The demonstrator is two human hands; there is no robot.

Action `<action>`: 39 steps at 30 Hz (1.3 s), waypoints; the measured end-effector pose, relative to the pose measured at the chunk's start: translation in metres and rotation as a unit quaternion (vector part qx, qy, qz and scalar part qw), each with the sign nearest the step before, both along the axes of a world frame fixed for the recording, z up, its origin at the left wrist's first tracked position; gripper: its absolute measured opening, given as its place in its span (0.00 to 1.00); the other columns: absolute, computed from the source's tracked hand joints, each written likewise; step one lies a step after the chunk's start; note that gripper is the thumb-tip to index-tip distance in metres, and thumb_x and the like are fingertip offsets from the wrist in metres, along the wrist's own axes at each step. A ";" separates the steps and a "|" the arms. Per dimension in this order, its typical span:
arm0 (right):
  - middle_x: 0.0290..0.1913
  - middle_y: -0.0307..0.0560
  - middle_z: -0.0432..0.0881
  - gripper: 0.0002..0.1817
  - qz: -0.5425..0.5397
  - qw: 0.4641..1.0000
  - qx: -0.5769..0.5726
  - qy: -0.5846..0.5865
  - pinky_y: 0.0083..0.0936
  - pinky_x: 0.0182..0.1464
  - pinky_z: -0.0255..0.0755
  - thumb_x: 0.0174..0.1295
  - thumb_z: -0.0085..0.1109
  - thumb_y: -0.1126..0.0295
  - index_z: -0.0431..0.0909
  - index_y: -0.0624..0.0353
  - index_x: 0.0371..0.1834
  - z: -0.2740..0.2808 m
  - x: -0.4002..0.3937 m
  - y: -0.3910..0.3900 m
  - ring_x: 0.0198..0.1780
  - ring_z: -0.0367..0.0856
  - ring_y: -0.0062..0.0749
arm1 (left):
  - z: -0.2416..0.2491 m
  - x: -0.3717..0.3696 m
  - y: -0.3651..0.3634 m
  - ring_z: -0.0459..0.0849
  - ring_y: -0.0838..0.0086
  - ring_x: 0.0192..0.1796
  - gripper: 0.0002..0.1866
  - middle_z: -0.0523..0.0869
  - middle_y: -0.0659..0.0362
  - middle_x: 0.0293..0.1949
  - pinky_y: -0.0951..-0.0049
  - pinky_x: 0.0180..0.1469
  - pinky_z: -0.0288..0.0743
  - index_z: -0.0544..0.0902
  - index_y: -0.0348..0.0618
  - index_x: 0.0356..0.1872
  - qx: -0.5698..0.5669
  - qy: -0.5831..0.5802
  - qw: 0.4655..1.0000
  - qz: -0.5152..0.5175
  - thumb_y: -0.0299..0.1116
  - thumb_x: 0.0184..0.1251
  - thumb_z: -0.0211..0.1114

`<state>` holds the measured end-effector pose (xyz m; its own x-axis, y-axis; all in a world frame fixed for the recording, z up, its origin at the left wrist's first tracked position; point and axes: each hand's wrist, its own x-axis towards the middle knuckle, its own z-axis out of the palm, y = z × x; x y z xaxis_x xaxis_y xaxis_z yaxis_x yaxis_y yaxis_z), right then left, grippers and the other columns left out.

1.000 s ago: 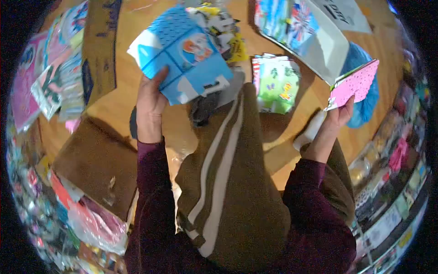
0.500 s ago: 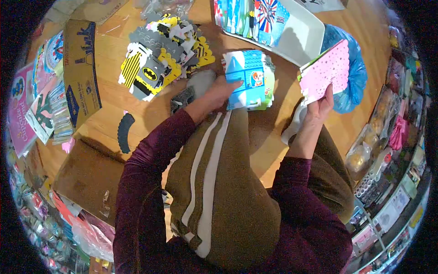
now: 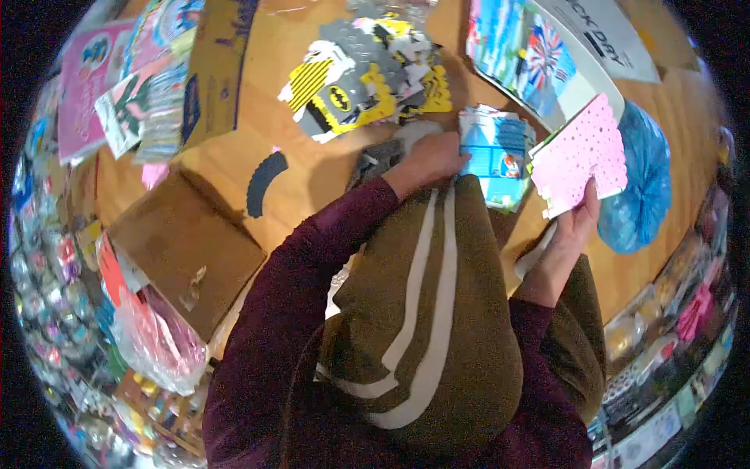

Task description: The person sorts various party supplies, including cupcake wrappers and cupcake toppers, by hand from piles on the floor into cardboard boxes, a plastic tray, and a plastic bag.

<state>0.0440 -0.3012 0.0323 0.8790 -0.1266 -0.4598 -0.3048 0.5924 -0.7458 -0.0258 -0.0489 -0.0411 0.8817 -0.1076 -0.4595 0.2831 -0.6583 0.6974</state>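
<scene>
My left hand [image 3: 436, 160] is closed at the left edge of a stack of blue printed paper cutouts [image 3: 500, 156], just beyond my knee. Its fingertips meet the stack's edge, and part of the grip is hidden. In my right hand [image 3: 576, 217] is a small bundle of scalloped paper cutouts, pinched at the lower edge. A pink dotted cutout [image 3: 582, 160] faces up, with green and white edges showing behind it. Left of the blue stack lies a heap of grey, black and yellow bat-logo cutouts [image 3: 355, 86].
A white bin [image 3: 605, 102] of upright printed packs stands at the far right, near a blue plastic bag [image 3: 642, 176]. A dark scalloped strip [image 3: 266, 184] lies on the wooden floor. Cardboard boxes [image 3: 183, 242] stand to the left, and packaged goods line both sides.
The view has shifted, moving the scene right and down on the left side. My left thumb has slid back from the blue cutouts toward their edge. The right hand keeps the pink cutouts.
</scene>
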 end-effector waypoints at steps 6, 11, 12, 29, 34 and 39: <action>0.54 0.50 0.70 0.24 0.090 0.994 -0.043 -0.042 0.37 0.56 0.65 0.58 0.50 0.74 0.59 0.63 0.58 0.012 -0.005 0.014 0.54 0.69 0.37 | 0.039 -0.035 0.090 0.78 0.57 0.42 0.24 0.78 0.45 0.37 0.63 0.45 0.71 0.72 0.32 0.41 -0.057 -0.197 0.937 0.281 0.42 0.49 0.65; 0.55 0.50 0.69 0.24 0.110 0.991 -0.073 0.004 0.35 0.55 0.66 0.58 0.50 0.73 0.59 0.65 0.58 -0.003 -0.007 0.039 0.55 0.69 0.37 | 0.012 -0.071 0.188 0.59 0.49 0.60 0.53 0.63 0.40 0.56 0.61 0.60 0.57 0.56 0.37 0.60 0.223 -0.191 0.903 0.315 0.36 0.26 0.78; 0.55 0.50 0.69 0.24 0.131 0.989 -0.067 0.006 0.35 0.55 0.66 0.58 0.50 0.74 0.59 0.64 0.58 -0.008 -0.005 0.041 0.54 0.70 0.37 | 0.006 -0.073 0.200 0.54 0.46 0.62 0.58 0.57 0.38 0.58 0.59 0.62 0.53 0.49 0.39 0.63 0.216 -0.170 0.920 0.281 0.37 0.25 0.78; 0.49 0.49 0.73 0.21 0.165 0.982 -0.083 -0.032 0.30 0.50 0.71 0.55 0.52 0.78 0.64 0.66 0.54 0.000 0.008 0.084 0.48 0.74 0.36 | -0.005 -0.073 0.229 0.67 0.56 0.49 0.37 0.70 0.49 0.46 0.65 0.52 0.64 0.69 0.39 0.48 0.209 -0.168 0.929 0.256 0.30 0.28 0.75; 0.48 0.49 0.74 0.21 0.166 0.983 -0.081 -0.020 0.29 0.50 0.71 0.55 0.52 0.79 0.64 0.66 0.53 -0.005 0.009 0.080 0.48 0.74 0.35 | -0.008 -0.069 0.226 0.67 0.54 0.50 0.33 0.69 0.49 0.48 0.64 0.53 0.64 0.70 0.37 0.45 0.193 -0.228 0.921 0.250 0.28 0.30 0.73; 0.49 0.50 0.73 0.23 0.153 0.983 -0.098 -0.025 0.29 0.51 0.70 0.53 0.53 0.80 0.62 0.66 0.54 -0.006 0.014 0.080 0.49 0.74 0.34 | -0.034 -0.048 0.232 0.67 0.54 0.51 0.32 0.69 0.49 0.48 0.64 0.55 0.64 0.70 0.37 0.44 0.152 -0.273 0.930 0.195 0.27 0.30 0.73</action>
<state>0.0584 -0.2212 0.0265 0.9103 0.0654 -0.4088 -0.4070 0.3212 -0.8551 -0.0736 0.1828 -0.0754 0.9373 0.3306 0.1104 0.2001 -0.7697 0.6062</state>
